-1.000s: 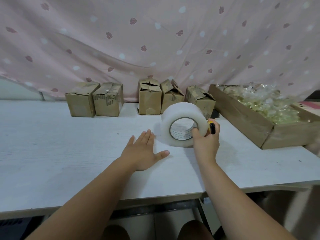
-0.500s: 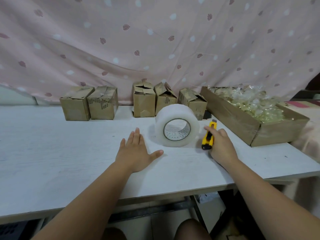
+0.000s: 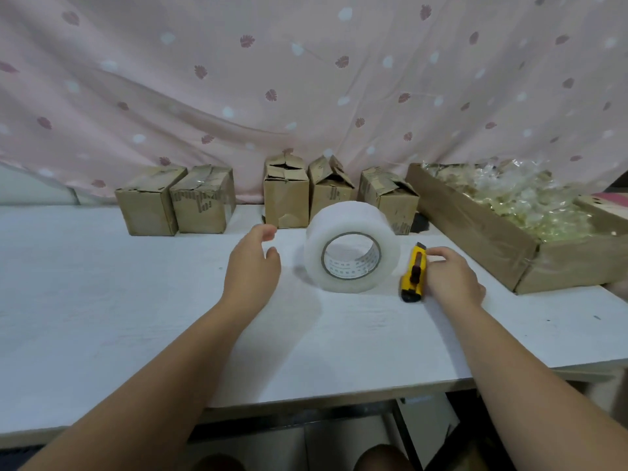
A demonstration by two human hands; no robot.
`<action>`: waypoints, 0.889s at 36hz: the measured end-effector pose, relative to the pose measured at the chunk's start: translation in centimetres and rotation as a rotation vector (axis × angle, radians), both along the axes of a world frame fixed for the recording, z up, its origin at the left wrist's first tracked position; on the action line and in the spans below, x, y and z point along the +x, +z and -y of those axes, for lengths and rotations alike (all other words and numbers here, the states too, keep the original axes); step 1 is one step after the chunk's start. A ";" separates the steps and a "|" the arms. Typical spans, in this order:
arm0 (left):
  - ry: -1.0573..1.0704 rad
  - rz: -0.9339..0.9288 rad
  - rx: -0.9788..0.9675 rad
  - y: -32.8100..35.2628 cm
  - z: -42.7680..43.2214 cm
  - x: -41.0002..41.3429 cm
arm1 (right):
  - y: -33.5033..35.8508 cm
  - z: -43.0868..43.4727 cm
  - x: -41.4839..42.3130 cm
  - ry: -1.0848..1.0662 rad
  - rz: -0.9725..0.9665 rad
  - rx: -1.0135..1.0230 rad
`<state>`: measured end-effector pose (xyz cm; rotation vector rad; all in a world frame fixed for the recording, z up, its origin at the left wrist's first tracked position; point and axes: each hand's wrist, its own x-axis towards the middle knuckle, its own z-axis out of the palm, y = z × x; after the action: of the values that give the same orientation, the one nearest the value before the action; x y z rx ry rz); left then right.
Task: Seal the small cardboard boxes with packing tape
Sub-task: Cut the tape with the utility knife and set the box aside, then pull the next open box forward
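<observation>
Now the whitish packing-tape roll [image 3: 350, 254] stands released; right of it the right hand [image 3: 448, 277] lies open against the yellow plastic utility knife [image 3: 414, 273]. The empty, relaxed left hand [image 3: 253, 266] has lifted towards the small brown cardboard boxes [image 3: 286, 198] behind the roll, likely to fetch one.

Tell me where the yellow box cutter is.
In the head view the yellow box cutter lies on the white table, right of centre, between the tape roll and the right hand.
</observation>
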<state>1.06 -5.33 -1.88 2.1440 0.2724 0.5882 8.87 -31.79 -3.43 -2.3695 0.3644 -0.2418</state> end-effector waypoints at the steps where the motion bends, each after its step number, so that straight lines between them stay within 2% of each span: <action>1: -0.001 0.018 0.016 0.4 -0.1 0.6 | 0.1 -0.1 0.1 -0.011 0.013 0.022; 5: -0.001 0.055 0.147 2.4 -0.5 3.8 | 0.2 -0.7 -0.5 0.131 0.058 0.036; 9: 0.022 0.057 0.384 4.3 -0.7 8.1 | 0.1 -0.5 -0.3 0.136 0.086 0.118; 13: 0.057 -0.031 0.679 4.6 -0.1 12.0 | -0.4 -0.6 0.0 0.140 0.096 0.066; 15: 0.083 -0.084 0.763 4.2 0.1 13.4 | -0.5 -0.7 0.1 0.131 0.094 0.040; 22: 0.234 -0.192 0.635 3.1 -0.8 15.9 | -0.8 -0.6 0.3 0.132 0.091 -0.002; 28: 0.296 -0.121 0.447 2.7 0.0 15.8 | -1.2 -0.5 0.6 0.141 0.099 -0.061; 32: 0.284 0.010 0.290 2.7 -0.7 15.1 | -1.2 -0.5 0.7 0.143 0.117 -0.084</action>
<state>16.19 -4.63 0.79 2.3988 0.5189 0.8433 9.55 -31.24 -4.66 -2.4380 0.1304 -0.3325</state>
